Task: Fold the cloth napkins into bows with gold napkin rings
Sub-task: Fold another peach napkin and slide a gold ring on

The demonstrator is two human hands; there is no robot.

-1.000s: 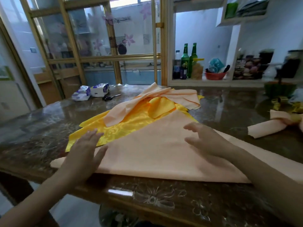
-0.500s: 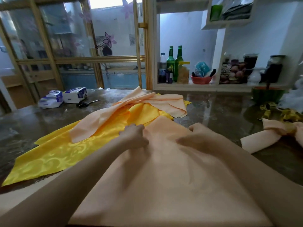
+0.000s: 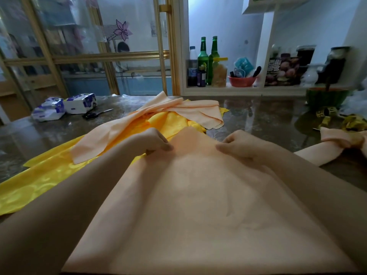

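Hands [image 3: 156,142] [image 3: 239,146] now pinching napkin [image 3: 198,195] tip, fingertips hidden

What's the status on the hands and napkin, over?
Both gripping napkin near far corner: left hand, right hand. Napkin spread flat, no ring on it. Far corner overlaps yellow cloth.

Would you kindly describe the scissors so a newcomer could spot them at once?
Start at the dark table, far left side. Just right of the two white-and-blue tissue packs lie the scissors, black-handled with a slim metal blade, unlike the soft packs.
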